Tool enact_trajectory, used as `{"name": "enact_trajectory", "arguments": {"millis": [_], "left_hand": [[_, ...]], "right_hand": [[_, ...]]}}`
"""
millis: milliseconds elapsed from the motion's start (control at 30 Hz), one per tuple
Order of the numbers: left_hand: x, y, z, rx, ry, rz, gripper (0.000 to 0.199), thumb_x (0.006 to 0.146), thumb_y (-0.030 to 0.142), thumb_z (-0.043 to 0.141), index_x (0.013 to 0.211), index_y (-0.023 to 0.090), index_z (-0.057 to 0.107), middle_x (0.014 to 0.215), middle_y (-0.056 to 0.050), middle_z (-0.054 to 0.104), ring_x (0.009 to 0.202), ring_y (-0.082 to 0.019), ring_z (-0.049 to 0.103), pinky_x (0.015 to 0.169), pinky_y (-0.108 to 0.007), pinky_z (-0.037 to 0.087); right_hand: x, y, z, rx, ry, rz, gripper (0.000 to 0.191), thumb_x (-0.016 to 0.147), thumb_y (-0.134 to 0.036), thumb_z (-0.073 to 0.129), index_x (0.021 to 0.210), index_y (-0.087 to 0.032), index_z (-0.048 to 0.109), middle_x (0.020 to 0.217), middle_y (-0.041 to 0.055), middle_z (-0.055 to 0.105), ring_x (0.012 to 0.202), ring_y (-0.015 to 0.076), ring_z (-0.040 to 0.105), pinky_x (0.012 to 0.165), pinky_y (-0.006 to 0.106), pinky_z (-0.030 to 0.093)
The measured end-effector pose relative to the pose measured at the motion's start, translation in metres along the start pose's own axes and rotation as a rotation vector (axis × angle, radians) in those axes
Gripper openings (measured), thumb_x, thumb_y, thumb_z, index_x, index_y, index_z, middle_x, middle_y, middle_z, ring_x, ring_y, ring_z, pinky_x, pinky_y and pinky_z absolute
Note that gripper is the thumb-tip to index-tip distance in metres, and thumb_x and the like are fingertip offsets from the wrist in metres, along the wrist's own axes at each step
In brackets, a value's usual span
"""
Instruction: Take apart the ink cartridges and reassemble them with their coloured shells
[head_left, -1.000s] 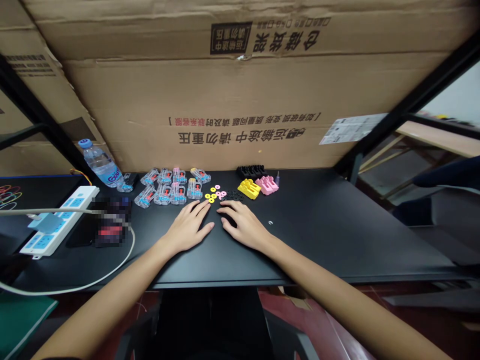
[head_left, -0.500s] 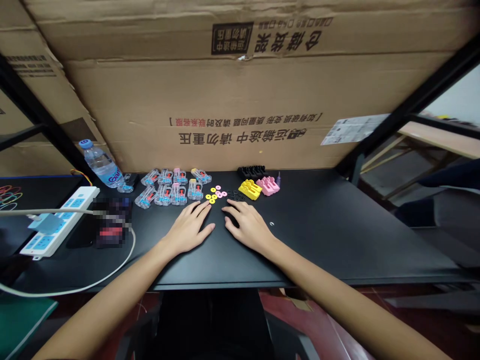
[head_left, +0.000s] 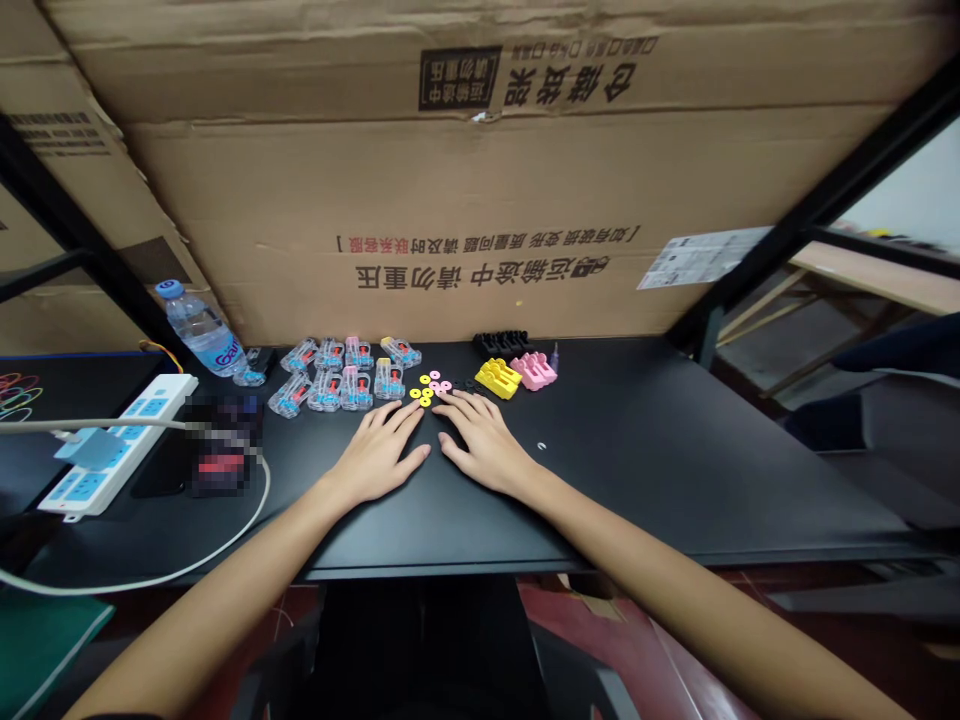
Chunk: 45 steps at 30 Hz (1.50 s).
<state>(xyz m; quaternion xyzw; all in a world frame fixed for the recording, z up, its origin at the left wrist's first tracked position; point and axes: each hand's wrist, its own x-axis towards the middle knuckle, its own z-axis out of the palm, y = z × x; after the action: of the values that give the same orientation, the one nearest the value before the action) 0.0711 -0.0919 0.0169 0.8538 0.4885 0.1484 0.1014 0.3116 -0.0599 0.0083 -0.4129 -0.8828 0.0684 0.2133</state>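
Flat on the black table [head_left: 645,480], my left hand [head_left: 379,458] has its fingers stretched out, just short of several small yellow rings [head_left: 425,402]. Beside it my right hand [head_left: 484,440] also lies with fingers apart, its tips close to the pink rings [head_left: 436,387]. Neither hand holds anything. Dark rings [head_left: 469,384] lie behind the right fingers, partly covered. Two rows of clear plastic pieces with red and blue parts [head_left: 357,390] stand left of the rings. To the right are yellow moulded parts [head_left: 499,378], pink moulded parts [head_left: 534,371] and black moulded parts [head_left: 500,344].
A water bottle [head_left: 201,328] leans at the back left, near a white power strip [head_left: 120,445] and a loose cable [head_left: 266,490]. Cardboard [head_left: 450,190] walls the back. A small pale ring-like piece [head_left: 541,446] lies right of my hands; a dark pointed item [head_left: 555,357] stands behind.
My right hand has slid slightly left toward the pink rings and now covers more of the dark ones. My left hand has stayed in place.
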Motion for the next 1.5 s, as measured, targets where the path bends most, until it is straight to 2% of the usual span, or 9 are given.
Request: {"name": "enact_trajectory", "arguments": {"millis": [200,333,500,767,1000,1200,1367,1500], "left_hand": [[0.001,0.0,-0.001,-0.001,0.003,0.019,0.061,0.112,0.052,0.045,0.167,0.025,0.047,0.175,-0.008,0.047,0.162,-0.034,0.039,0.133,-0.056,0.035],[0.0,0.001,0.001,0.005,0.007,0.0,0.062,0.112,0.053,0.045,0.168,0.024,0.046,0.176,-0.008,0.045,0.163,-0.034,0.038,0.134,-0.054,0.034],[-0.006,-0.001,0.004,0.029,0.023,-0.038,0.062,0.112,0.052,0.046,0.166,0.021,0.049,0.177,-0.009,0.043,0.164,-0.034,0.038,0.134,-0.055,0.035],[-0.004,-0.006,0.004,0.051,0.053,-0.09,0.06,0.112,0.053,0.047,0.163,0.021,0.052,0.175,-0.011,0.045,0.165,-0.035,0.036,0.134,-0.057,0.034],[-0.002,-0.011,0.008,0.042,0.075,-0.067,0.062,0.112,0.056,0.046,0.162,0.02,0.052,0.178,-0.018,0.039,0.168,-0.035,0.033,0.136,-0.058,0.032],[-0.009,-0.014,0.007,0.052,0.053,-0.045,0.066,0.113,0.056,0.044,0.165,0.016,0.049,0.179,-0.019,0.036,0.169,-0.033,0.031,0.138,-0.054,0.029],[-0.008,-0.014,0.008,0.064,0.057,-0.075,0.069,0.111,0.059,0.045,0.167,0.017,0.046,0.18,-0.019,0.034,0.169,-0.035,0.031,0.135,-0.057,0.033],[-0.002,-0.012,0.008,0.067,0.055,-0.097,0.069,0.111,0.059,0.047,0.166,0.018,0.047,0.179,-0.021,0.034,0.168,-0.037,0.031,0.133,-0.06,0.034]], "right_hand": [[-0.003,0.001,-0.001,0.053,0.024,0.004,0.041,0.105,-0.029,0.056,0.145,-0.022,0.066,0.161,0.0171,0.06,0.15,0.0353,0.056,0.125,0.063,0.042],[-0.004,-0.001,-0.002,0.118,0.056,-0.034,0.043,0.104,-0.025,0.056,0.147,-0.02,0.065,0.162,0.017,0.059,0.151,0.0318,0.056,0.125,0.057,0.047],[-0.007,-0.003,-0.002,0.125,-0.005,-0.101,0.044,0.107,-0.025,0.053,0.149,-0.021,0.065,0.16,0.0151,0.062,0.151,0.031,0.058,0.125,0.056,0.05],[-0.005,-0.004,-0.004,0.112,-0.026,-0.112,0.043,0.108,-0.026,0.052,0.148,-0.021,0.068,0.156,0.0148,0.066,0.148,0.0318,0.061,0.123,0.057,0.052],[-0.005,-0.005,-0.004,0.129,-0.021,-0.103,0.044,0.107,-0.027,0.054,0.149,-0.025,0.069,0.155,0.0137,0.067,0.147,0.0321,0.062,0.122,0.058,0.052],[-0.005,-0.004,-0.004,0.108,-0.038,-0.079,0.045,0.108,-0.028,0.053,0.15,-0.022,0.067,0.159,0.0146,0.064,0.15,0.0317,0.058,0.125,0.058,0.049],[-0.005,-0.002,-0.003,0.078,-0.066,-0.064,0.05,0.11,-0.036,0.053,0.157,-0.024,0.061,0.165,0.0137,0.059,0.154,0.0329,0.054,0.126,0.059,0.047],[-0.005,0.0,0.0,0.074,-0.049,-0.063,0.05,0.109,-0.036,0.054,0.158,-0.025,0.061,0.163,0.0141,0.06,0.153,0.0334,0.055,0.125,0.06,0.048]]}}
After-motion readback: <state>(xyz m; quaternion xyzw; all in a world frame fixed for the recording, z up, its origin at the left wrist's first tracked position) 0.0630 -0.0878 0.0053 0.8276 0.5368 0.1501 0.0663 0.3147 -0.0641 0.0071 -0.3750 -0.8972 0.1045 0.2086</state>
